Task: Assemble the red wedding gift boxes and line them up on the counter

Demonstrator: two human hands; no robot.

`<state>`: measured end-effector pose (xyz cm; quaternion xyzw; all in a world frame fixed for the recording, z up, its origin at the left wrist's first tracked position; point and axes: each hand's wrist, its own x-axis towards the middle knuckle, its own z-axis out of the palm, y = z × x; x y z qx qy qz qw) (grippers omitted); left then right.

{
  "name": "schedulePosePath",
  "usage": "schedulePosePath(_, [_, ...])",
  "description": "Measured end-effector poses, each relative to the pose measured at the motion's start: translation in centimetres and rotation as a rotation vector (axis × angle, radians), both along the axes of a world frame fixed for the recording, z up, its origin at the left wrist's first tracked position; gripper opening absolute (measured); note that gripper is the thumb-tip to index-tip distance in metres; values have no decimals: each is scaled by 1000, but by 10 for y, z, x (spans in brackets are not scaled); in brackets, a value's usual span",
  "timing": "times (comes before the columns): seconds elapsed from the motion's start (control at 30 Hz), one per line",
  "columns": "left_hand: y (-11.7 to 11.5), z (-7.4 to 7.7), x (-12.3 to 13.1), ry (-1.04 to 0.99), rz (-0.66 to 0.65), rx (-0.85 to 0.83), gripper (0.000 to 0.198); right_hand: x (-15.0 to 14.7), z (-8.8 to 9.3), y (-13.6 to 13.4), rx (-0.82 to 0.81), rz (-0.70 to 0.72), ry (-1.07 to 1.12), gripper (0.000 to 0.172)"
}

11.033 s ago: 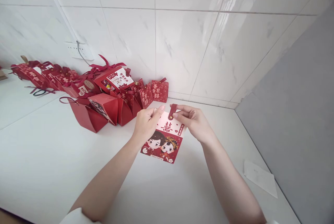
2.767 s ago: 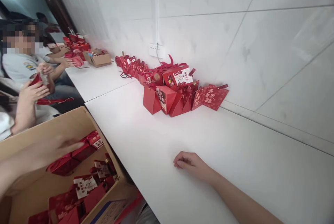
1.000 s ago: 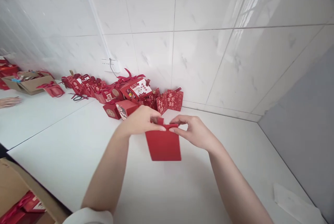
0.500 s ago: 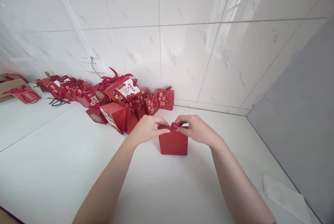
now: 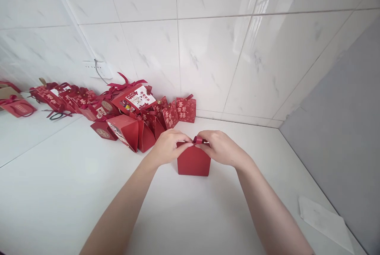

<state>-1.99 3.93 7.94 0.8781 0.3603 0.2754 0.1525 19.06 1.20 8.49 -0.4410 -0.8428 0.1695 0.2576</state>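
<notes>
A plain red gift box stands upright on the white table in front of me. At its top edge sits a dark red ribbon forming a small loop. My left hand pinches the top left edge of the box, thumb on the near face and fingers behind. From the other side my right hand is closed at the ribbon and the top right edge, its thumb and fingertips close together. The two hands' fingertips nearly meet beside the ribbon. What lies behind the box is hidden.
A heap of decorated red gift boxes with ribbons lies along the tiled wall to the left. One printed box stands just behind my hands. A white tissue packet lies at the right edge. A wall socket has a cable.
The view has shifted slightly, so the surroundings appear moved left. My right fingertips have come closer to the left ones at the ribbon. The box stays upright between both hands.
</notes>
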Motion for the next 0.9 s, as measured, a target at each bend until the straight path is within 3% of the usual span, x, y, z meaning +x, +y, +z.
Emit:
schedulePosePath(0.2, [4, -2, -2, 0, -34, -33, 20, 7, -3, 6, -110, 87, 49, 17])
schedulePosePath(0.37, [-5, 11, -7, 87, 9, -113, 24, 16, 1, -1, -219, 71, 69, 19])
schedulePosePath(0.53, [-12, 20, -7, 62, 1, -195, 34, 13, 5, -6, -181, 18, 22, 14])
schedulePosePath(0.67, [-11, 18, -5, 48, 31, -169, 14, -1, 4, -7, -107, 4, -10, 12])
schedulePosePath(0.9, [-15, 22, -10, 142, -121, -120, 16, -9, 4, -11, 20, 138, -75, 21])
